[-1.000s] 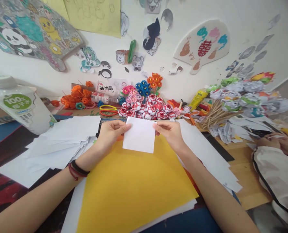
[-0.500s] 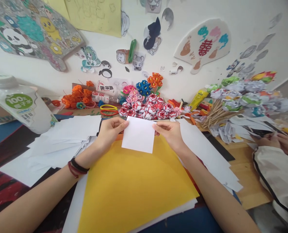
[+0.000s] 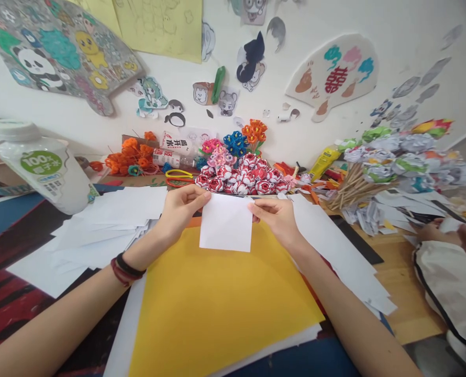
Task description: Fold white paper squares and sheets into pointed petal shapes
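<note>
A small white square of paper [image 3: 225,224] is stretched between my hands, above the far part of a large yellow sheet [image 3: 225,303]. My left hand [image 3: 181,212] pinches its upper left corner between thumb and fingers. At the upper right corner, my right hand [image 3: 276,217] grips it the same way. More white sheets show from under the yellow one. To the left of my left hand lies a loose pile of white paper [image 3: 99,235]. Beyond my right forearm there is another stack of white paper [image 3: 335,251].
A white bottle [image 3: 44,167] stands at the left. Along the wall sit red-and-white paper flowers [image 3: 244,178], orange flowers [image 3: 129,157], yellow-handled scissors [image 3: 179,175] and a yellow tube [image 3: 323,162]. Stemmed paper flowers [image 3: 398,157] lie at the right, near another person's hands [image 3: 445,235].
The view has shifted slightly, so everything sits a little further right. Both hands keep hold of the paper square. The other person's hands have moved a little at the far right.
</note>
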`<state>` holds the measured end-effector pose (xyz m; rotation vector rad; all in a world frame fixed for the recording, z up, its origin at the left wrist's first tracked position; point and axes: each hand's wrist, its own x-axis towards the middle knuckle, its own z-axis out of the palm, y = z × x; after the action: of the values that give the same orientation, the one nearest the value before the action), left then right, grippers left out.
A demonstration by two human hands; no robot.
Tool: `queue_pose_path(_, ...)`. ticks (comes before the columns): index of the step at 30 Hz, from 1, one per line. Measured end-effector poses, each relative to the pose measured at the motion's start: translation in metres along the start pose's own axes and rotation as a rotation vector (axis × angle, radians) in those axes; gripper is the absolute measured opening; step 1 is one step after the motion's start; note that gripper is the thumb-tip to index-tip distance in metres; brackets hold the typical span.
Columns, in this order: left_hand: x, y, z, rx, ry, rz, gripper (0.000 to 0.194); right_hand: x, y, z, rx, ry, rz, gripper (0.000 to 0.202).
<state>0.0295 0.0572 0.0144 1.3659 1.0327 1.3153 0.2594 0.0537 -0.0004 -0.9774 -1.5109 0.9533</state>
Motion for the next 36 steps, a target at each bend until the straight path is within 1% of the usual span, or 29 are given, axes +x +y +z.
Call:
queue_pose_path(5, 0.000, 0.000, -0.002, 0.062, -0.042, 0.077, 0.029, 0.000, 0.000, -0.001, 0.013, 0.008, -0.012, 0.020)
queue_pose_path(7, 0.000, -0.001, -0.002, 0.077, -0.052, 0.086, 0.027, 0.000, 0.000, -0.001, 0.017, 0.002, -0.014, 0.019)
queue_pose_path(13, 0.000, -0.001, 0.000, 0.035, 0.015, 0.050, 0.024, 0.000, 0.000, -0.002, 0.032, -0.018, -0.023, 0.019)
queue_pose_path(21, 0.001, -0.006, -0.002, 0.064, 0.052, 0.089, 0.025, 0.001, 0.001, -0.002, 0.028, -0.012, -0.036, 0.019)
queue_pose_path(23, 0.000, -0.006, -0.001, 0.080, 0.036, 0.094, 0.025, 0.001, 0.000, -0.003, 0.019, 0.004, -0.039, 0.019)
queue_pose_path(26, -0.001, -0.006, 0.000, 0.138, -0.019, 0.104, 0.026, 0.001, 0.000, -0.005, 0.018, 0.020, -0.027, 0.020)
queue_pose_path(29, -0.002, -0.009, 0.002, 0.149, -0.053, 0.062, 0.030, 0.002, 0.000, -0.007, 0.022, 0.028, -0.023, 0.020)
queue_pose_path(32, -0.002, -0.012, 0.002, 0.125, -0.021, 0.010, 0.034, 0.001, 0.000, -0.007, 0.020, 0.022, -0.026, 0.019)
queue_pose_path(34, -0.002, -0.013, 0.001, 0.118, 0.001, -0.005, 0.035, 0.001, -0.001, -0.006, 0.014, 0.011, -0.023, 0.021)
queue_pose_path(36, -0.002, -0.013, 0.001, 0.104, -0.001, -0.007, 0.034, 0.000, -0.003, -0.005, 0.007, 0.012, -0.018, 0.021)
